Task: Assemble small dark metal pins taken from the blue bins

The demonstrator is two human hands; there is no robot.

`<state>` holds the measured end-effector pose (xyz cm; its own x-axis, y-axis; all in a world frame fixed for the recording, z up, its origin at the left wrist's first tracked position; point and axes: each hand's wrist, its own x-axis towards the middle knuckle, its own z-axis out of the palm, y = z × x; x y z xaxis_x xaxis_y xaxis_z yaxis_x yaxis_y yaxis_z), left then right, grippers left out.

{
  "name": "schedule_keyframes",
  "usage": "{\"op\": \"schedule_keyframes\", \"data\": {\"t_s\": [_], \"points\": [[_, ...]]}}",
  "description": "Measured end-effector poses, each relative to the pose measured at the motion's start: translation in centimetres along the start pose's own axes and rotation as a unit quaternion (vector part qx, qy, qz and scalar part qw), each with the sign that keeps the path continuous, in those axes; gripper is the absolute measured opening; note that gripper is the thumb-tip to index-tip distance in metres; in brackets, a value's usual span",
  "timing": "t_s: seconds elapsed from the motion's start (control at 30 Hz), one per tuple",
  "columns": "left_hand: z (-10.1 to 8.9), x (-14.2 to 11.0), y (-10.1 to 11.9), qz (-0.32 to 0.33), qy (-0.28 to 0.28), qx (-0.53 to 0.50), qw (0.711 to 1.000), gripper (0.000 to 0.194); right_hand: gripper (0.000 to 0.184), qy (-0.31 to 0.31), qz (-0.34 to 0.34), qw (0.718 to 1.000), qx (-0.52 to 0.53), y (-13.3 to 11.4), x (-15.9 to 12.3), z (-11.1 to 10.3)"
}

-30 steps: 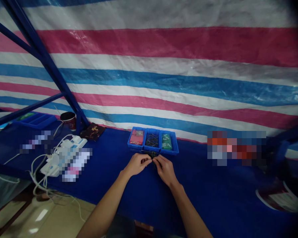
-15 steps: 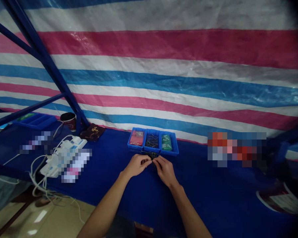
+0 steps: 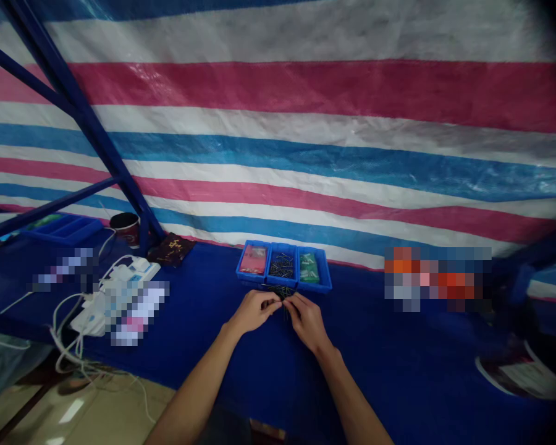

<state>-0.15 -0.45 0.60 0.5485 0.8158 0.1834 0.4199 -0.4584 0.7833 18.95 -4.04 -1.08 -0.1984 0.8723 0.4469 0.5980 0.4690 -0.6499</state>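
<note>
My left hand (image 3: 254,311) and my right hand (image 3: 309,318) meet fingertip to fingertip above the blue table, both closed in a pinch. Whatever lies between the fingertips is too small to make out. Just beyond them is a small pile of thin dark screw-like pieces (image 3: 280,289), partly hidden by the fingers. Behind this pile stands a blue three-part tray (image 3: 324,287). Its left compartment holds a red packet (image 3: 252,259), its middle one more dark screw-like pieces (image 3: 282,266), and its right one a green packet (image 3: 309,272) with small whitish pieces.
At the left lie a white power strip (image 3: 90,316) with tangled cables, a dark brown packet (image 3: 172,249) and a dark cup (image 3: 126,228). Another blue tray (image 3: 69,228) sits farther left. A blue metal frame (image 3: 97,139) and striped sheeting (image 3: 306,86) rise behind. A round container (image 3: 521,374) stands right.
The view has shifted slightly. Both hands keep their pinch in nearly the same spot before the tray; nothing else has visibly moved.
</note>
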Motion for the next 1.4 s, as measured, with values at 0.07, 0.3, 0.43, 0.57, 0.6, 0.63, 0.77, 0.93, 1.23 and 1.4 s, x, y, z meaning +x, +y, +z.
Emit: {"op": "schedule_keyframes", "data": {"t_s": [0.07, 0.3, 0.43, 0.57, 0.6, 0.63, 0.77, 0.93, 1.23, 1.4], "points": [[0.02, 0.01, -0.04, -0.001, 0.0, 0.0, 1.0, 0.029, 0.028, -0.001, 0.001, 1.0, 0.001, 0.03, -0.02, 0.01], [-0.05, -0.04, 0.04, 0.006, 0.004, 0.002, 1.0, 0.028, 0.025, 0.006, 0.004, 1.0, 0.005, 0.01, -0.06, 0.02], [-0.02, 0.01, -0.03, 0.004, 0.004, -0.004, 1.0, 0.027, 0.021, 0.008, 0.001, 1.0, 0.005, 0.02, 0.0, 0.04], [0.08, 0.01, -0.3, 0.005, 0.008, -0.006, 1.0, 0.026, 0.019, 0.01, 0.005, 1.0, -0.003, 0.08, -0.01, 0.17], [0.09, 0.01, -0.36, 0.005, 0.008, -0.006, 1.0, 0.025, 0.019, 0.011, 0.005, 1.0, -0.003, 0.09, -0.02, 0.21], [0.11, 0.0, -0.41, 0.004, 0.009, -0.005, 1.0, 0.025, 0.018, 0.012, 0.004, 1.0, 0.0, 0.09, -0.04, 0.25], [0.16, 0.0, -0.5, -0.004, 0.014, -0.007, 1.0, 0.026, 0.018, 0.022, -0.006, 0.999, 0.023, 0.03, -0.08, 0.34], [0.19, 0.03, -0.55, 0.007, 0.016, -0.011, 1.0, 0.029, 0.02, 0.033, -0.018, 0.999, 0.034, -0.11, -0.11, 0.39], [0.07, 0.04, -0.43, 0.024, 0.017, -0.017, 0.999, 0.031, 0.02, 0.018, -0.014, 1.0, 0.009, -0.07, -0.14, 0.4], [-0.02, 0.14, -0.33, 0.037, 0.02, -0.021, 0.999, 0.036, 0.022, -0.01, -0.007, 0.999, -0.03, -0.35, -0.03, 0.25]]}}
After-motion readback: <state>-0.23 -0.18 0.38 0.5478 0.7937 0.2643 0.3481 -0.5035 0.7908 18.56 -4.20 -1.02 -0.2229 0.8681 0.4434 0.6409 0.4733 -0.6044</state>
